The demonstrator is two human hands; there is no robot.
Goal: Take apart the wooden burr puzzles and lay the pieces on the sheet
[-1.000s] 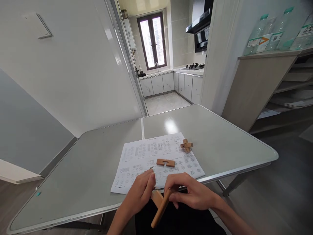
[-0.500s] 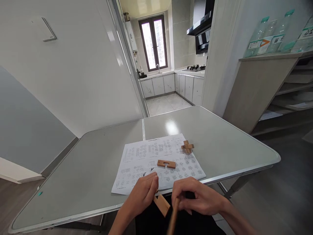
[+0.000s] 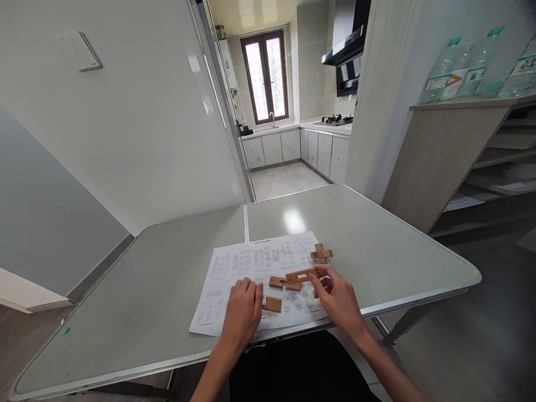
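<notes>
Our right hand (image 3: 338,297) pinches the right end of a brown slotted wooden bar (image 3: 300,273) over a brown notched wooden block (image 3: 276,282). Our left hand (image 3: 243,307) bends over a light-brown notched wooden block (image 3: 273,305); we cannot tell whether it grips. We judge the bar light and stiff, best held by its solid ends. A white printed paper sheet (image 3: 226,268) lies at the smooth grey table's (image 3: 159,290) near edge; a white-cabinet kitchen (image 3: 272,147) opens beyond its far edge.
</notes>
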